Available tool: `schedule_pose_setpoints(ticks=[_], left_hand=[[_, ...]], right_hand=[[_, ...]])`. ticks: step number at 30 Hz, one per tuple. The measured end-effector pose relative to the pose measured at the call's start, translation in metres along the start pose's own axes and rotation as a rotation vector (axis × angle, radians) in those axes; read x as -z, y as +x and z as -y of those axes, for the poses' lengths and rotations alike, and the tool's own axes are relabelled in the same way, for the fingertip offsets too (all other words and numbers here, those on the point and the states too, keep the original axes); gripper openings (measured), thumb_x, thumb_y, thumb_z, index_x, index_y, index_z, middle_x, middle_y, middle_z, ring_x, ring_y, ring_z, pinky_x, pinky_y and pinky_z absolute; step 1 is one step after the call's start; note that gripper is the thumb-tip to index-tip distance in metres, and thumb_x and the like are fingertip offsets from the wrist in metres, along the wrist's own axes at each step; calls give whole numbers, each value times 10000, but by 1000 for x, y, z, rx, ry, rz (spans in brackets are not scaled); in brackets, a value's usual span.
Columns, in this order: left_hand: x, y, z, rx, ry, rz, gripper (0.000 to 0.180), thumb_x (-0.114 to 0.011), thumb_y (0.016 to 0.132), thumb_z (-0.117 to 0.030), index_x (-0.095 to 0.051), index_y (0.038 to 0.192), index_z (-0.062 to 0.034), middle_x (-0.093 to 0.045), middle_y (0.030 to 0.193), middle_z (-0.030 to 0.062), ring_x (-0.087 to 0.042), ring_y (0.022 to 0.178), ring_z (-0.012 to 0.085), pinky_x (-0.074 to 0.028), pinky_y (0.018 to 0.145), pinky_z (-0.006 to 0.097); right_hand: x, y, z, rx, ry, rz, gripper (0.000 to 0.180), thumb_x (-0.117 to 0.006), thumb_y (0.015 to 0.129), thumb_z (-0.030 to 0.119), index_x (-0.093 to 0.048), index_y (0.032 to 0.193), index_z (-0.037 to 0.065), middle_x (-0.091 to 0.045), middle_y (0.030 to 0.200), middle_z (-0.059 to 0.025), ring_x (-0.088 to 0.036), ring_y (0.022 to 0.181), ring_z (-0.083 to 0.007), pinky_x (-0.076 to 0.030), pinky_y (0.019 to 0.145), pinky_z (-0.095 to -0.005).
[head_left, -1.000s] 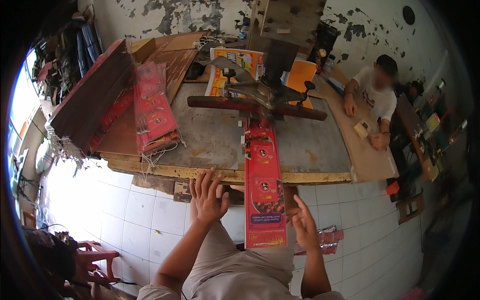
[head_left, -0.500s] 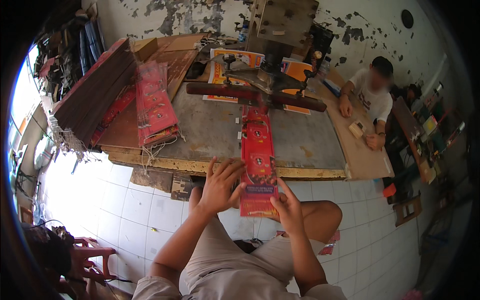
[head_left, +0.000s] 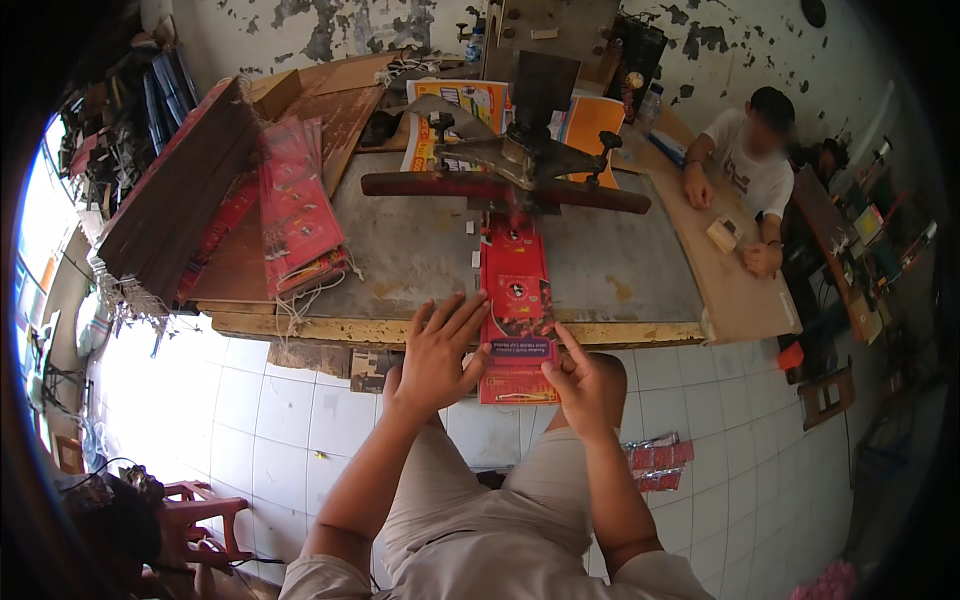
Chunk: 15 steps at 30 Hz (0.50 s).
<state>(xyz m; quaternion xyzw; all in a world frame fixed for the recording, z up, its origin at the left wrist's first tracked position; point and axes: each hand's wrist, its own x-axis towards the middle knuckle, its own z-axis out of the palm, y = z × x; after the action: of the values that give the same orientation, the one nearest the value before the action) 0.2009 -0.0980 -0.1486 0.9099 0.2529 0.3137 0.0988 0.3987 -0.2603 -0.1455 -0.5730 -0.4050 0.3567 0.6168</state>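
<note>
A long red printed strip (head_left: 517, 262) lies under the dark red crossbar (head_left: 420, 184) of a metal press, its near end jutting past the table's front edge. A short white cord shows at that end. My left hand (head_left: 440, 350) rests along the strip's left edge, palm down with fingers spread, fingertips over the table edge. On the other side my right hand (head_left: 582, 385) has its index finger stretched along the right edge. Its thumb is at the strip's margin; the remaining fingers are partly hidden and look folded beneath.
Red printed strips with white cords (head_left: 300, 215) lie at left beside a tall leaning stack (head_left: 180, 180). Orange printed sheets (head_left: 590, 140) are behind the press. A co-worker (head_left: 745, 165) sits at right with a small wooden block (head_left: 725, 235). Red packets (head_left: 657, 460) lie on the tiled floor.
The strip has slid away from me, farther under the crossbar, with both hands alongside it. My right knee has swung inward, and the view has shifted slightly.
</note>
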Motion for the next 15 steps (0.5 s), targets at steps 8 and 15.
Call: schedule_pose_setpoints(ticks=[8, 15], left_hand=[[2, 5, -1, -2, 1, 2, 641, -652, 993, -260, -610, 1597, -50, -572, 1717, 84, -530, 1538, 370, -347, 1282, 585], [3, 8, -1, -4, -2, 2, 636, -655, 996, -262, -616, 1592, -46, -584, 1707, 83, -543, 1518, 366, -363, 1266, 573]], right_hand=[[-1, 5, -12, 0, 108, -35, 724, -691, 1113, 56, -366, 1752, -41, -791, 1146, -47, -670, 1008, -37, -510, 926, -220], [1, 7, -11, -12, 56, -22, 716, -680, 1127, 69, -354, 1754, -45, -797, 1234, -84, -697, 1094, -73, -523, 1029, -257]])
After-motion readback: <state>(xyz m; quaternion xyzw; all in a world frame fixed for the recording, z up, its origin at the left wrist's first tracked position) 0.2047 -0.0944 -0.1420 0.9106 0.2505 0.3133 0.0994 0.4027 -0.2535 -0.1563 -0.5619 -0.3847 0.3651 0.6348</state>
